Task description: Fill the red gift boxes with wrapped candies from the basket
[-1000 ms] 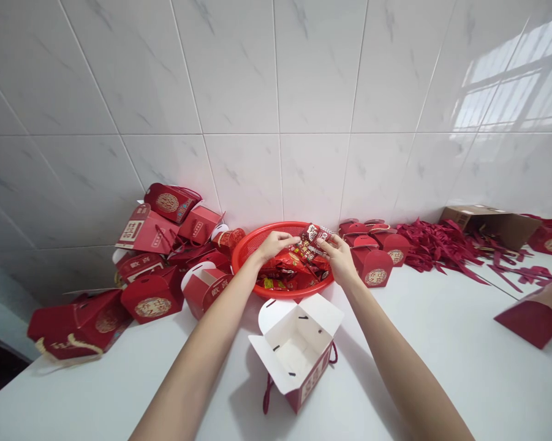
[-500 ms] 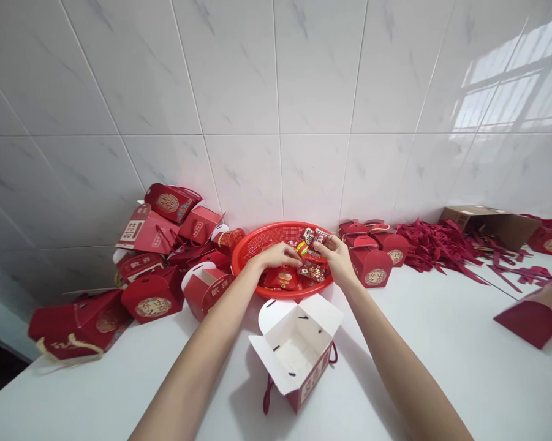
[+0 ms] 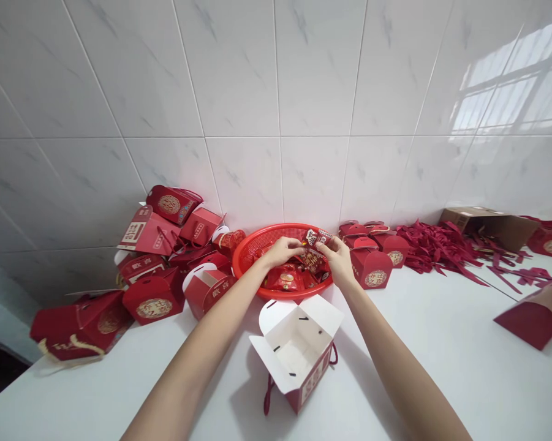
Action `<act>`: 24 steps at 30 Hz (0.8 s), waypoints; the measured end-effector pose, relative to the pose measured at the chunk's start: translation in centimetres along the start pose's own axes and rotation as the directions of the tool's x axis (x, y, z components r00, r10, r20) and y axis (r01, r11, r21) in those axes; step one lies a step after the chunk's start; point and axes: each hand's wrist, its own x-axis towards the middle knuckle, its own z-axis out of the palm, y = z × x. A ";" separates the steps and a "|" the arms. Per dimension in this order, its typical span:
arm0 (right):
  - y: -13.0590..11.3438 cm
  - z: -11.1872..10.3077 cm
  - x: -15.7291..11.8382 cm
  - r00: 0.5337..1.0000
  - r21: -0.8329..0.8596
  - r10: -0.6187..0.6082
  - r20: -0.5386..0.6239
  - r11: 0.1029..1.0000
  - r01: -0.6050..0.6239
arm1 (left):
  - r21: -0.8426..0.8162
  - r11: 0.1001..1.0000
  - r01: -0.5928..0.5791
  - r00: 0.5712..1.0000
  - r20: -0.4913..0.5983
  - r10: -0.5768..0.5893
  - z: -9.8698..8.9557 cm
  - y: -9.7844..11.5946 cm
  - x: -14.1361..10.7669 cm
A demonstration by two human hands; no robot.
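A red plastic basket (image 3: pixel 244 257) against the wall holds red and dark wrapped packets (image 3: pixel 287 278). Over it, my right hand (image 3: pixel 339 257) pinches a dark red packet with white print (image 3: pixel 311 237). My left hand (image 3: pixel 283 250) is beside it with thumb and fingertips together; a tiny yellow bit shows at the tips, too small to name. In front of the basket, between my forearms, stands a red box (image 3: pixel 303 349) with its white flaps spread and its white inside showing nothing in it.
Red gift boxes (image 3: pixel 154 303) are piled on the left, and more boxes (image 3: pixel 372 269) stand right of the basket. Farther right lie dark red ribbons (image 3: pixel 434 245), an open cardboard box (image 3: pixel 510 229) and a blurred red box (image 3: pixel 528 318) on the white table (image 3: pixel 423 343).
My left hand has moved slightly up and right, nearer my right hand. The yellow and red packet between the hands has mostly gone from sight. The red box stays put.
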 end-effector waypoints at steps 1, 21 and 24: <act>0.0 0.0 0.0 1.000 0.010 0.000 -0.017 1.000 0.000 | -0.030 0.999 -0.017 0.999 -0.037 0.016 -0.1 0.0 0.1; -0.3 -0.1 0.2 0.994 0.237 0.099 -0.045 0.968 -0.085 | 0.123 0.968 0.219 0.971 0.068 -0.228 -0.5 -3.5 0.8; -0.3 0.0 0.1 0.995 0.232 0.095 -0.042 0.969 -0.083 | 0.241 0.938 0.250 0.950 0.127 -0.285 -0.6 -4.8 0.9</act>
